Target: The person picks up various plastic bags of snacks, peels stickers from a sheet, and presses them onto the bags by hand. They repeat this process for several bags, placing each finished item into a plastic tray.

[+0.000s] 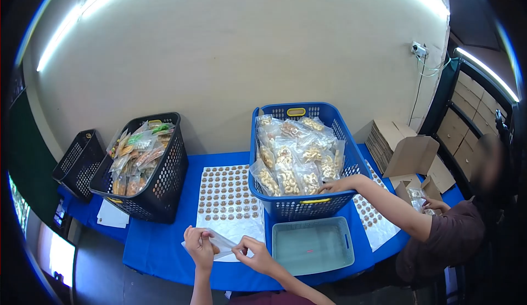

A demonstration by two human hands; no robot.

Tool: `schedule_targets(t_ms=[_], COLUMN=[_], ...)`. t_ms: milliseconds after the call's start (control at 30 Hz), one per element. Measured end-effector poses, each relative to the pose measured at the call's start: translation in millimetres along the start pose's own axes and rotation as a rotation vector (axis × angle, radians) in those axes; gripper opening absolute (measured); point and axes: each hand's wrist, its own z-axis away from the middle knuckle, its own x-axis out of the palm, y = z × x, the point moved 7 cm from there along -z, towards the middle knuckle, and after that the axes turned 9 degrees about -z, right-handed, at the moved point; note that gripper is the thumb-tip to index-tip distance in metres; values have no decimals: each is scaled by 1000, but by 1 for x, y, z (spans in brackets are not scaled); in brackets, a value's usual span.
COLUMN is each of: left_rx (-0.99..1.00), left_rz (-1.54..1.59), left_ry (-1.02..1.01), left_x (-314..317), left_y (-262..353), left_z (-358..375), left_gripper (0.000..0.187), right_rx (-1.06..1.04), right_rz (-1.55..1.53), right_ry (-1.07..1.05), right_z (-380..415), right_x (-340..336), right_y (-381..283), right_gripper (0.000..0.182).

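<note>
Before me, above the front edge of the blue-covered table, my left hand (200, 246) grips one end of a clear plastic bag (220, 241). The fingers of my right hand (254, 254) pinch the bag's other side. Behind the bag lies a sheet of round brown stickers (231, 193), its lower part without stickers. A pale green tray (312, 244) sits to the right of my right hand. Beyond it stands a blue basket (296, 208) heaped with clear packets of cashews (308, 178).
A co-worker (447, 233) at the right reaches one hand into the blue basket, the other at an open carton (413, 157). A black basket (164, 181) of packets and another black basket (82, 165) stand left. Folded cardboard (387, 140) leans behind the carton.
</note>
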Motion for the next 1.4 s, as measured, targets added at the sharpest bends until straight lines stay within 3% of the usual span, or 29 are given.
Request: schedule_targets(t_ms=[67, 100, 133, 167, 233, 267, 367, 400, 467, 567, 667, 733, 800, 833, 867, 933, 967, 1100, 1133, 1200, 1233, 1333, 1400], left_rx=[-165, -319, -410, -481, -548, -619, -494, -551, -598, -809, -872, -801, -1065, -935, -972, -1024, -751, -625, -561, -431, -344, -583, -522], left_rz=[100, 281, 426, 420, 467, 556, 747, 936, 1017, 908, 1195, 1759, 1993, 2261, 2093, 1762, 1516, 1382, 1203, 845, 889, 964, 964], left_ry=[46, 220, 261, 378, 503, 584, 211, 229, -2, -220, -490, -794, -944, -1085, -1025, -901, -1015, -1284, -1330, -1392, -1350, -1263, -1301], left_x=[4, -14, -27, -43, -66, -69, -45, -27, 11, 63, 117, 141, 155, 158, 166, 163, 166, 156, 158, 158, 170, 180, 181], left_y=[-23, -33, -45, -69, -67, -70, -84, -88, -92, -48, -15, 35, 68, 83, 76, 72, 68, 79, 79, 84, 84, 78, 81], left_z=[1, -10, -24, -28, -38, -39, -33, -27, -12, 7, 31, 40, 54, 57, 62, 63, 62, 81, 90, 108, 113, 115, 113], left_gripper=[22, 24, 25, 24, 26, 27, 26, 24, 22, 20, 19, 22, 26, 25, 25, 34, 54, 64, 61, 57, 47, 42, 42], right_rx=[-24, -14, 19, 52, 186, 373, 459, 469, 486, 480, 492, 504, 535, 579, 622, 586, 549, 379, 344, 352, 357, 438, 485], right_rz=[55, 123, 114, 105, 49, 11, -35, -40, -43, -110, -324, -598, -876, -961, -1046, -985, -950, -803, -768, -539, -427, -509, -504], right_ry=[-11, 45, 105, 162, 389, 478, 745, 786, 877, 823, 550, 328, 165, 113, 60, 242, 322, 634, 692, 580, 521, 371, 369], right_z=[5, 11, 23, 40, 84, 109, 173, 182, 198, 184, 144, 118, 109, 112, 114, 114, 115, 121, 125, 130, 133, 133, 132], right_x=[-13, -25, -42, -60, -107, -131, -191, -201, -214, -197, -141, -91, -58, -49, -42, -67, -84, -137, -144, -140, -136, -111, -102], right_y=[6, 7, 22, 44, 86, 100, 107, 101, 90, 80, 80, 77, 79, 89, 95, 88, 85, 48, 45, 53, 57, 59, 53], right_gripper=[14, 17, 17, 17, 15, 14, 14, 13, 12, 12, 16, 26, 32, 34, 36, 31, 28, 21, 21, 21, 21, 21, 21])
